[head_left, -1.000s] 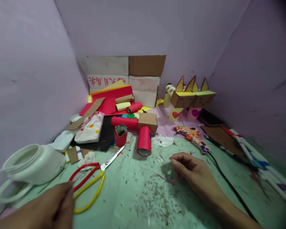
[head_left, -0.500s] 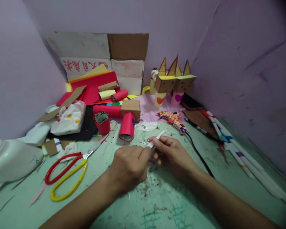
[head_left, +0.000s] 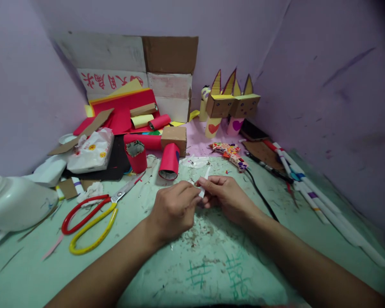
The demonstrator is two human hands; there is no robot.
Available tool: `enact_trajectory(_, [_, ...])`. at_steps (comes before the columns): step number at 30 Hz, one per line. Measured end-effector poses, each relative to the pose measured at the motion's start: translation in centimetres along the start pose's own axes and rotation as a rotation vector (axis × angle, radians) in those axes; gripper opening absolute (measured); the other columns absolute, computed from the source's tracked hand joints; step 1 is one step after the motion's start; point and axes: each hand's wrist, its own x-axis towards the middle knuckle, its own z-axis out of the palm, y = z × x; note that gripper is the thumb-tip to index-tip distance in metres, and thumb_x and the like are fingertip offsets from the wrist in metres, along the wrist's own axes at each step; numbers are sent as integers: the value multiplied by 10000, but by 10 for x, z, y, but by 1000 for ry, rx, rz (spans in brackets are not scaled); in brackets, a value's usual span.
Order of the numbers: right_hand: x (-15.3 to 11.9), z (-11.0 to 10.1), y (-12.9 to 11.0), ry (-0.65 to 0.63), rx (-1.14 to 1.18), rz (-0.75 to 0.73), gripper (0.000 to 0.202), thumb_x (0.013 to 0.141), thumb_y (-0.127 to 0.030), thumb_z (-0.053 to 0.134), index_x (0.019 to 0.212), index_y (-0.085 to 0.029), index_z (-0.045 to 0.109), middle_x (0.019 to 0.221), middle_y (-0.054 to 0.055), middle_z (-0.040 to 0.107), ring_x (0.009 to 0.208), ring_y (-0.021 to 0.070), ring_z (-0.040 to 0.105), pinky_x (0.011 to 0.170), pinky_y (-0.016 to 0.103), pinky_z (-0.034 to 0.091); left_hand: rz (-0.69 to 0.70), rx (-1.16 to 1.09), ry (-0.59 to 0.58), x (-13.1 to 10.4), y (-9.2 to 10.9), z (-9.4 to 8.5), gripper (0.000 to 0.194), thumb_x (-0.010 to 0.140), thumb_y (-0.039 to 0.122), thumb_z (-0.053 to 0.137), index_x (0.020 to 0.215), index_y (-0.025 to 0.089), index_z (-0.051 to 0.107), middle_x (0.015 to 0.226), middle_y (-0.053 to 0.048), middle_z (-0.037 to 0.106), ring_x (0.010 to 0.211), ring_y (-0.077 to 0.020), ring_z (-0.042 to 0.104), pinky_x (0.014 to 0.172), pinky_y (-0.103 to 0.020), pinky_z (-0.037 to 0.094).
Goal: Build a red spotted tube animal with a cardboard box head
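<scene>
A narrow white strip (head_left: 205, 182), which looks like paper, points up and away between my hands. My right hand (head_left: 226, 194) is closed, pinching the strip between thumb and fingers. Close against its lower end, my left hand (head_left: 176, 205) is closed in a loose fist; its fingertips are mostly hidden, so what they grip is unclear. Just beyond the hands lies a red paper-covered tube figure with a cardboard box head (head_left: 173, 139) and a red front tube (head_left: 169, 161). Next to it stands a separate red tube (head_left: 136, 157).
Scissors (head_left: 115, 201) with red and yellow handles lie open at left, near a white jug (head_left: 19, 205) and a tissue pack (head_left: 91, 152). At right are a patterned glue gun (head_left: 231, 156) with its black cord and several white rods (head_left: 327, 209). Two box-headed figures (head_left: 232, 107) stand behind.
The white strip has tilted more upright, and both hands have drawn slightly left and closer together. The whole view has shifted a little; the things on the table have stayed put.
</scene>
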Motion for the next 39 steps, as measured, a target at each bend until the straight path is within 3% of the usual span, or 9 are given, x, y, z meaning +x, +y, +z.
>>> enact_trajectory(5, [1, -2, -3, -112, 132, 12, 345, 573, -380, 801, 784, -130, 688, 560, 18, 655, 498, 105, 612, 513, 218, 544, 45, 27, 81, 1, -5, 3, 159, 805, 78, 495, 864, 113, 639, 805, -93, 671, 722, -154, 639, 627, -258, 523])
enact_trajectory(9, [2, -6, -5, -167, 146, 8, 285, 583, -315, 805, 773, -131, 698, 590, 27, 676, 520, 111, 633, 534, 215, 556, 72, 62, 93, 1, -9, 1, 152, 800, 85, 502, 836, 119, 646, 782, -83, 677, 712, -156, 642, 618, -256, 521])
enact_trajectory(19, [3, -10, -6, -166, 64, 28, 159, 690, -258, 738, 759, -119, 704, 566, 19, 663, 501, 101, 628, 504, 192, 545, 102, 148, 68, 1, -10, 2, 139, 782, 99, 520, 805, 112, 657, 756, -77, 686, 655, -152, 637, 544, -234, 489])
enact_trajectory(28, [2, -9, -4, -198, 40, 56, 180, 656, -259, 764, 737, -113, 697, 582, 27, 674, 513, 103, 635, 524, 191, 545, 133, 189, 53, 2, -9, -1, 137, 775, 112, 518, 751, 102, 653, 719, -89, 676, 641, -177, 641, 553, -266, 503])
enact_trajectory(39, [3, -11, -4, -182, 62, 50, 206, 652, -288, 761, 777, -134, 709, 639, 32, 682, 564, 104, 628, 523, 193, 529, 99, 102, 58, 0, -11, -1, 138, 776, 85, 540, 836, 95, 664, 766, -94, 688, 671, -170, 649, 577, -261, 513])
